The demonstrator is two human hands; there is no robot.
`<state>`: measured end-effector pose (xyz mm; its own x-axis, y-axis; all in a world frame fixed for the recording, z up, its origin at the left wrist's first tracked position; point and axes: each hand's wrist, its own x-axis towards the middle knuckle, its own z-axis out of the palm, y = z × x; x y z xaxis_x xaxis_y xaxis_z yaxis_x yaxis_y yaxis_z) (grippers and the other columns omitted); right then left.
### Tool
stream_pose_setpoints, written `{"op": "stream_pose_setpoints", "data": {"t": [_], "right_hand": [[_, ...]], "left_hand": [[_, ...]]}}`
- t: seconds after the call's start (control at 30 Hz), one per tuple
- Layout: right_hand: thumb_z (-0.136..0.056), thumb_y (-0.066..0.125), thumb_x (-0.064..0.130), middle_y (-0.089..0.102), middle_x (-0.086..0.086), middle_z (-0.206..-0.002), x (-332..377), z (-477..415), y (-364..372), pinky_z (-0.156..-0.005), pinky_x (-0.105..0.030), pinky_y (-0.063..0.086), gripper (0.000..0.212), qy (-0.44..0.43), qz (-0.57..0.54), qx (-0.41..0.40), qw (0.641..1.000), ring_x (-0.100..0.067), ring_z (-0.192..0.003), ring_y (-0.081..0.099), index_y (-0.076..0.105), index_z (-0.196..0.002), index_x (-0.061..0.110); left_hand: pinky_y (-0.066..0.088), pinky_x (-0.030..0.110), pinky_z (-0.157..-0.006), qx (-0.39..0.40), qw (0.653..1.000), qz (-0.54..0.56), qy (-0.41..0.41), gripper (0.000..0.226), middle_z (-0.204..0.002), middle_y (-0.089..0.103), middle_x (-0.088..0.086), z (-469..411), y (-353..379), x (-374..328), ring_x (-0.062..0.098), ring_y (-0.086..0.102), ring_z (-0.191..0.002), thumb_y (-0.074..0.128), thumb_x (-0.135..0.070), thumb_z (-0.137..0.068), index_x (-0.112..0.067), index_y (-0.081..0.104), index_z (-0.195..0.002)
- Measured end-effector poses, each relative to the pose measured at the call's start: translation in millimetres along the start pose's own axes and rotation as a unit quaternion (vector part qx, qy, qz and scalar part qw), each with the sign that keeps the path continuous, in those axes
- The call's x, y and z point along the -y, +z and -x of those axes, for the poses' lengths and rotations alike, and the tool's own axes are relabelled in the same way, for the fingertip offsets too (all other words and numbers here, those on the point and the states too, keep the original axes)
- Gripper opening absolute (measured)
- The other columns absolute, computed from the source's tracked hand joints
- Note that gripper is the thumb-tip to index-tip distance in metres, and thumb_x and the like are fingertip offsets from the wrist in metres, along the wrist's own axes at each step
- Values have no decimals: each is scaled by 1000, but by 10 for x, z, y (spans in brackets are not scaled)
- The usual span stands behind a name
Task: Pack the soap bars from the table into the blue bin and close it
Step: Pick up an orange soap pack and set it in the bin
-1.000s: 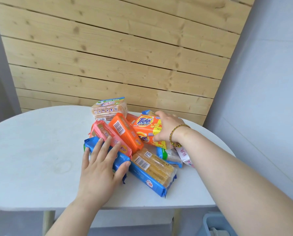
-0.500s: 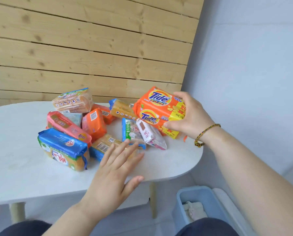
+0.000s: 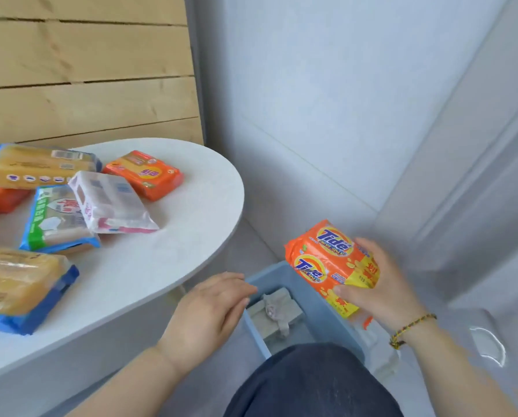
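Note:
My right hand (image 3: 381,284) grips an orange Tide soap pack (image 3: 327,263) and holds it just above the far rim of the blue bin (image 3: 321,311) on the floor. Grey wrapped items lie inside the bin. My left hand (image 3: 209,308) hovers at the bin's left rim with loosely curled fingers and holds nothing. Several soap packs remain on the white table (image 3: 167,245): an orange pack (image 3: 145,174), a pink-and-white pack (image 3: 108,203), a green-and-blue pack (image 3: 54,221), and a yellow bar in a blue wrapper (image 3: 20,284).
The bin stands in a corner between the table's right end and grey walls (image 3: 342,100). My knee in dark trousers (image 3: 309,383) hides the bin's near side. A pale lid (image 3: 381,344) lies to the right of the bin. Wooden slats (image 3: 86,70) back the table.
My right hand carried the Tide pack off the table and down to the bin. My left hand left the table and moved to the bin's rim. The view turned right and downward.

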<state>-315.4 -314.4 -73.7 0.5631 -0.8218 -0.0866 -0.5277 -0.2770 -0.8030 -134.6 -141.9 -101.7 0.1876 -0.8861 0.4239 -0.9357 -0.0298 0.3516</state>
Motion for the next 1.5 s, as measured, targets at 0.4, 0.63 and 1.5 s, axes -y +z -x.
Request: {"op": "stream_pose_setpoints", "data": {"t": [0.4,0.63,1.5], "right_hand": [[-63,71,31,48,-8,-129,-1373,-176,1003,-96,-32,39,80,190,147,55,969,-26,-118,44,34,-134,25],[-78,61,42,34,-9,-138,-1644,-224,1573,-103,-39,34,84,281,232,154,918,-27,-128,31,10,-142,25],[-64,69,43,55,-7,-117,-2005,-485,1905,-76,-28,48,67,480,103,86,867,-22,-98,59,41,-116,10]], "left_hand": [[1,30,-115,394,902,-68,-163,71,-154,-14,1,24,1395,582,15,-5,-142,37,-47,-90,-25,-4,-143],[-7,33,-115,458,874,-74,-143,72,-154,-16,0,42,1700,727,16,-18,-140,36,-50,-89,-24,-4,-143],[-12,36,-113,440,887,-51,-134,73,-152,-20,-5,175,1853,862,12,-40,-118,30,-59,-86,-27,-5,-142]]}}
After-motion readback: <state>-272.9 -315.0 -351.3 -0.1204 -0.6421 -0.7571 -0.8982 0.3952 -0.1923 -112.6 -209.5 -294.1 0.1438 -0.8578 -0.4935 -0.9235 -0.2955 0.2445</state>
